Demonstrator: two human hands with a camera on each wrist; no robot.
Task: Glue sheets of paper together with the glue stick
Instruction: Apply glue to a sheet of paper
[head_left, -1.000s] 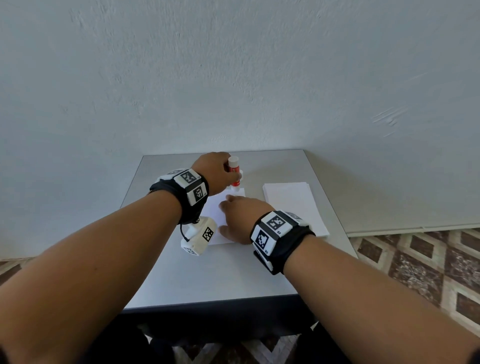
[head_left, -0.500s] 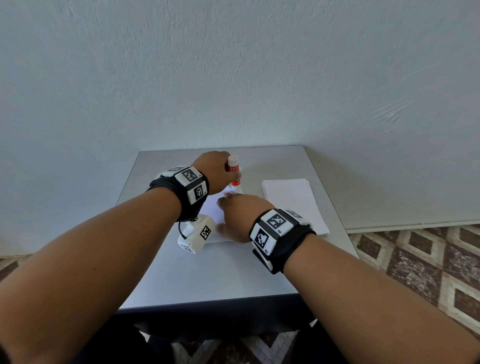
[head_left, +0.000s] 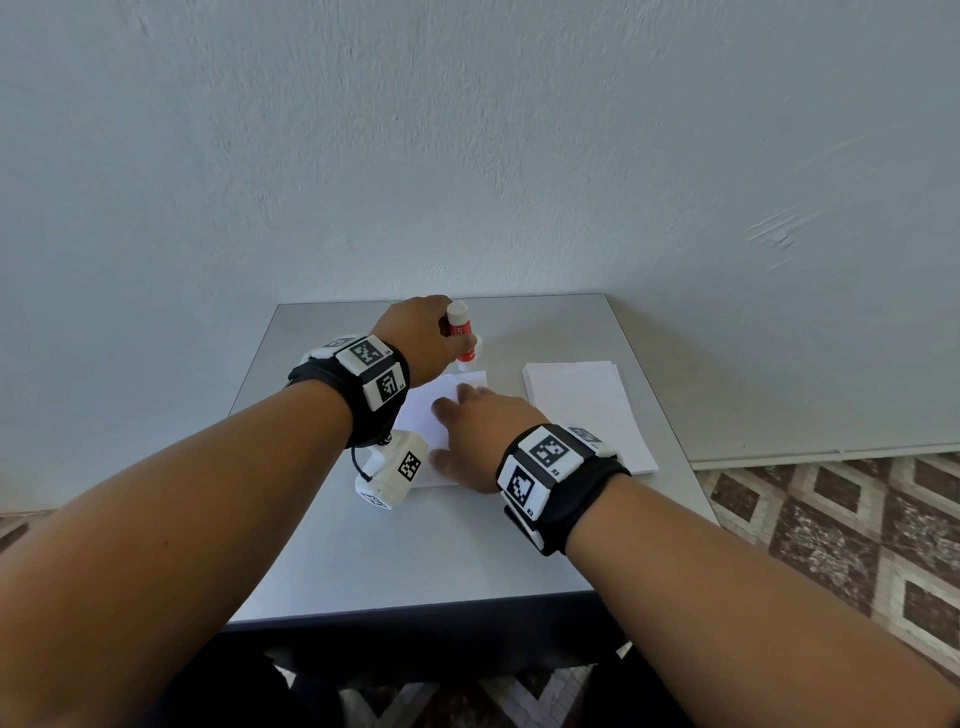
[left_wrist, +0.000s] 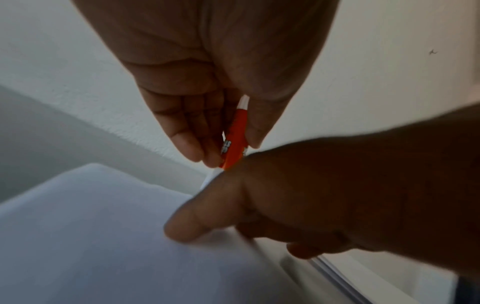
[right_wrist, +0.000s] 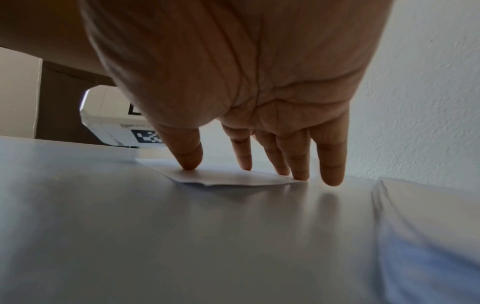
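the table (head_left: 426, 561) looked smooth grey, with a soft satin sheen. the sheet (head_left: 426, 410) and the stack (head_left: 587, 410) were matt white paper. glue stick (head_left: 462, 332): glossy red-and-white plastic. the wall (head_left: 467, 156) was rough, matt plaster.

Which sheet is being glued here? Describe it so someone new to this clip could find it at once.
On the grey table against the wall lie two lots of white paper. The sheet is the single one at the middle, under the right hand, whose fingertips press it flat, while the left hand holds the glue stick at its far edge. The stack to its right is thicker and untouched.
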